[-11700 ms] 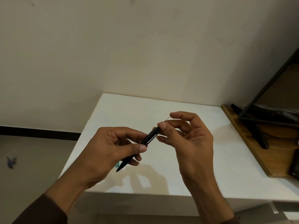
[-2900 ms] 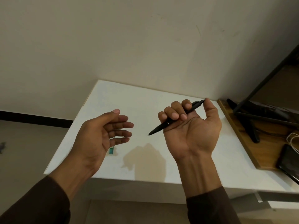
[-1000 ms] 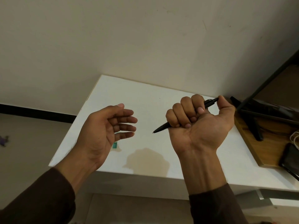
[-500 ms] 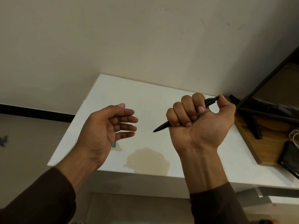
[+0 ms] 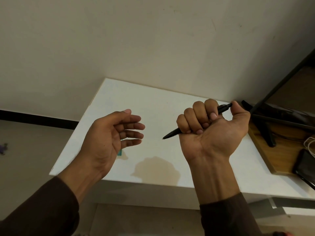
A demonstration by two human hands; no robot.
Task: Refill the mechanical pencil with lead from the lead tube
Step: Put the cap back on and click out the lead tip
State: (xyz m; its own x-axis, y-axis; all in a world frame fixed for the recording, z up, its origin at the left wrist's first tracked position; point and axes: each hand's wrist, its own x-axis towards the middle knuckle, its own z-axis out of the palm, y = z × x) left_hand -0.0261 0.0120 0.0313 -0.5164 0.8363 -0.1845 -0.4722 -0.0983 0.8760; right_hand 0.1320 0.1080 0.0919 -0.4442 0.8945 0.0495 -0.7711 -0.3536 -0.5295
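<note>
Above the white rectangular tabletop (image 5: 153, 103), at about three o'clock from centre, I see the right hand (image 5: 214, 132) raised palm toward the camera, its fingers (image 5: 197, 114) curled into a fist clamped around the slim black mechanical pencil (image 5: 172, 134). The pencil's tip pokes out toward eight o'clock; its cap end sticks out toward two o'clock, with the thumb pressed on it. Over at nine o'clock the left hand (image 5: 110, 138) hovers empty, palm turned inward, fingers loosely extended and slightly apart. Just below that palm, a small teal object (image 5: 120, 152) lies on the table, mostly hidden; I cannot tell what it is. At four o'clock sits a wooden board (image 5: 279, 157) with a dark phone (image 5: 305, 166).
</note>
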